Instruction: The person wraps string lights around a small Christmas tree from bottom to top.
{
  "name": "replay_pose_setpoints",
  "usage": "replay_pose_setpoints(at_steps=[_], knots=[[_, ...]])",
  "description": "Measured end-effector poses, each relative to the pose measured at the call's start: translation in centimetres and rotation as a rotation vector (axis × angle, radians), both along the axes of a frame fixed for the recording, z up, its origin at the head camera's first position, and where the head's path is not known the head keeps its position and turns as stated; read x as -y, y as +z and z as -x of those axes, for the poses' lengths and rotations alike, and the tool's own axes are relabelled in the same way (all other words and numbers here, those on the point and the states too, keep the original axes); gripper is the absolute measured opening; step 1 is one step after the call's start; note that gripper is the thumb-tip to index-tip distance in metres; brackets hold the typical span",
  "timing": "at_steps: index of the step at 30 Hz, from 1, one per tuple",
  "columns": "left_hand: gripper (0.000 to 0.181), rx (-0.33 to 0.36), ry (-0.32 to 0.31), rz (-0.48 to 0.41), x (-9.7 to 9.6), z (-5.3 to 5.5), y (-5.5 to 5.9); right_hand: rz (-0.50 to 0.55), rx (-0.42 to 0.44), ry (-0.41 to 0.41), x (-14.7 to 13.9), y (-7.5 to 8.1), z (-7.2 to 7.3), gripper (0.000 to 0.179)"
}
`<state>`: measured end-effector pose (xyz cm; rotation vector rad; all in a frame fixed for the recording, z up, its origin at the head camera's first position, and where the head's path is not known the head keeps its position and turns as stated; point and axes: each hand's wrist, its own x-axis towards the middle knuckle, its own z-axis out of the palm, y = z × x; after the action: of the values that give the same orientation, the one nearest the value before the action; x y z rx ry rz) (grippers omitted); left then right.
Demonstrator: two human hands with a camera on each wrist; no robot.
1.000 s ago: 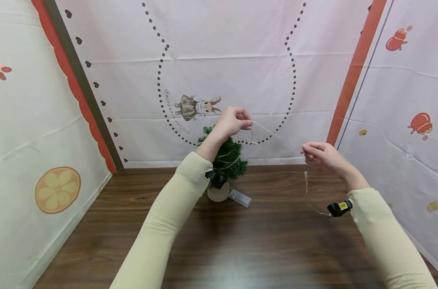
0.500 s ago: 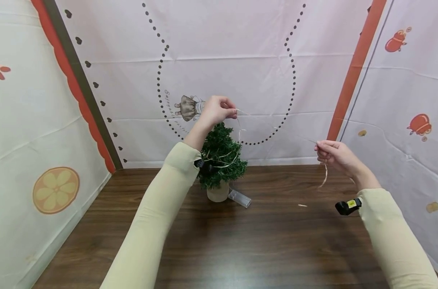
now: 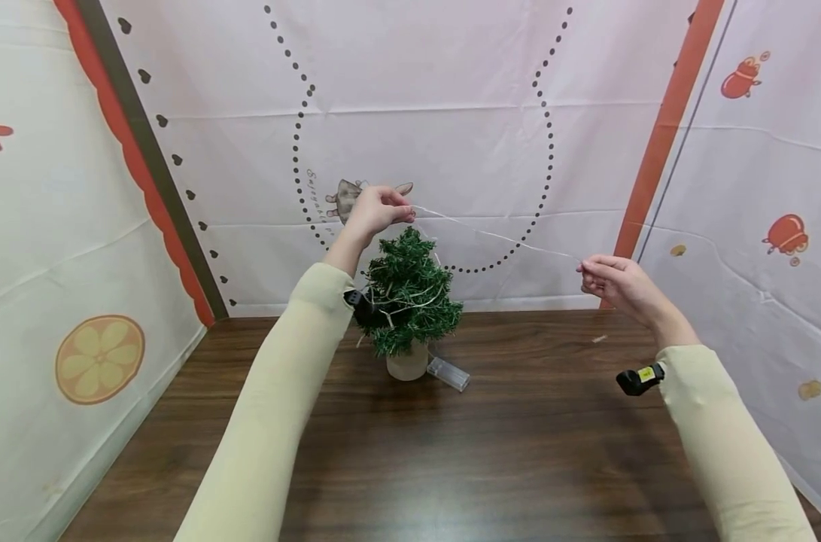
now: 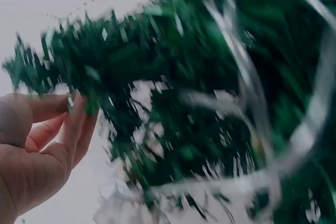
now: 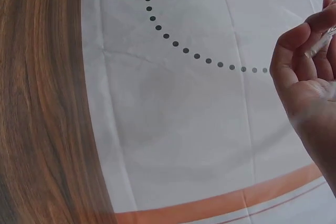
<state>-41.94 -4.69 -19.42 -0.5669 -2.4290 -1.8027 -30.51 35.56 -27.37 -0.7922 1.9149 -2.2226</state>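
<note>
A small green artificial Christmas tree [image 3: 413, 293] stands upright in a pale pot [image 3: 407, 364] on the table. Pale wire of a fairy-light string [image 3: 498, 235] loops around its branches, seen close up in the left wrist view as blurred strands. Above and just left of the treetop, my left hand [image 3: 381, 211] pinches the string between thumb and fingertips. My right hand [image 3: 620, 290], well to the right, pinches the same string, so a nearly straight span slopes down between both hands. In the right wrist view, a piece of the string [image 5: 319, 45] lies within the curled right fingers.
Next to the pot lies a clear battery box [image 3: 449, 373]. The dark wooden table [image 3: 491, 459] runs back to a printed cloth [image 3: 424, 113], with more cloth at both sides. A short pale bit of string [image 3: 600, 339] shows below the right hand.
My left hand has moved left, from right of the tree to over its top, still pinching the string. The right hand went outward, then slightly back, and the span is tauter.
</note>
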Motion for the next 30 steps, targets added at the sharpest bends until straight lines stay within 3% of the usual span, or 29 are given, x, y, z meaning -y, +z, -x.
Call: replay_pose_setpoints(at_steps=[6, 12, 17, 21, 30], knots=[[0.014, -0.004, 0.046, -0.01, 1.7, 0.5, -1.2, -0.003, 0.005, -0.067, 1.7, 0.6, 0.3, 0.025], [0.011, -0.006, 0.094, -0.031, 3.0, 0.7, -2.4, -0.076, -0.011, -0.174, 3.9, 1.7, 0.8, 0.015], [0.005, -0.026, 0.073, -0.096, 3.9, 1.0, -3.6, -0.091, -0.023, -0.212, 5.6, 2.5, 0.9, 0.013], [0.011, -0.023, 0.054, -0.142, 4.7, 1.1, -4.4, -0.091, -0.04, -0.223, 6.8, 3.1, 0.9, 0.015], [0.026, 0.106, -0.011, -0.288, 6.5, 0.2, -4.7, 0.002, -0.08, -0.23, 9.0, 4.5, 1.4, 0.016]])
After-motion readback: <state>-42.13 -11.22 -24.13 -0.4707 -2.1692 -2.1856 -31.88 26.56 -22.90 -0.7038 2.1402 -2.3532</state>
